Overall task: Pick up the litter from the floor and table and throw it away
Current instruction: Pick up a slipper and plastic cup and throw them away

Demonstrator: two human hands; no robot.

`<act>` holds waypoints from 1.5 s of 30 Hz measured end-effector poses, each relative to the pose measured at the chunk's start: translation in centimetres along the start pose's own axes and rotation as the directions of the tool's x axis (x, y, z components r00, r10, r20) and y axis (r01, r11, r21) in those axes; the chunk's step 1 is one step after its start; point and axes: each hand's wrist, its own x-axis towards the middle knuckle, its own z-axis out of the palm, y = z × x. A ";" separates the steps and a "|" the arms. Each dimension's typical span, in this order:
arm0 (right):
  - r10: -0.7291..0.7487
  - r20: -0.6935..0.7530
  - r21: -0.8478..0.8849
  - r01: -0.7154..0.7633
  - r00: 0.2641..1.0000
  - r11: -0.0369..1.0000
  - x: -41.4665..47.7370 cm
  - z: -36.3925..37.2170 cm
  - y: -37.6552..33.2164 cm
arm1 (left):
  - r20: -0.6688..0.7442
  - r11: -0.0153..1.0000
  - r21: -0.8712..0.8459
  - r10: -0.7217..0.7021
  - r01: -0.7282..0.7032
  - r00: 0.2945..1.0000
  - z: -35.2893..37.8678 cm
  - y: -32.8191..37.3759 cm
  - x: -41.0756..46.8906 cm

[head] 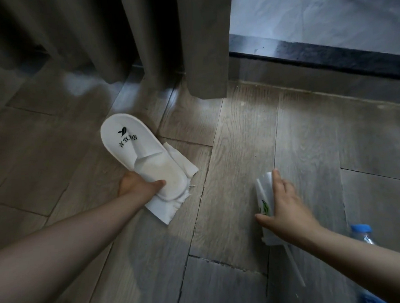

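Observation:
A white disposable slipper (pixel 133 153) with a black leaf logo lies over a white paper tissue (pixel 167 205) on the wood-look floor. My left hand (pixel 138 185) grips the slipper's heel end, thumb on top of the insole. To the right, a clear plastic cup (pixel 263 194) with a green print lies on its side, a white straw (pixel 295 267) sticking out of its near end. My right hand (pixel 284 204) spreads over the cup, fingers and thumb on either side of it.
A grey curtain (pixel 187 42) hangs to the floor behind the slipper. A dark door sill (pixel 329 54) and pale tiles lie at the back right. A clear water bottle with a blue cap (pixel 363 232) lies by my right forearm.

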 end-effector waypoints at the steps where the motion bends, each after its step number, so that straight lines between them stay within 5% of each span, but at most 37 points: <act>1: 0.001 -0.001 0.003 -0.001 1.000 1.000 0.0 0.1 0.0 | -0.001 1.000 -0.027 -0.009 0.009 1.000 0.2 0.2 -0.2; 14: 0.005 0.053 0.051 -0.007 0.999 0.999 -0.6 -0.9 0.3 | -0.120 0.940 -0.328 0.056 -0.093 0.991 1.1 0.2 -3.3; 26: 0.028 0.017 0.154 -0.031 0.999 0.988 -0.4 -2.0 0.3 | -0.107 0.905 -0.252 0.326 -0.343 0.939 0.0 2.1 -6.6; 32: 0.032 -0.057 0.204 -0.019 0.998 0.979 1.4 -2.9 -0.3 | -0.077 0.896 -0.256 0.354 -0.362 0.932 0.3 3.8 -7.3; 38: 0.203 -0.068 0.301 -0.174 0.977 0.938 -1.6 -4.8 -0.6 | -0.001 0.939 -0.227 0.263 -0.256 0.965 -1.2 5.6 -10.9; 45: 0.489 0.071 0.529 -0.448 0.869 0.721 -12.1 -10.4 -3.0 | 0.141 0.936 -0.062 0.352 -0.347 0.925 -8.4 10.4 -19.3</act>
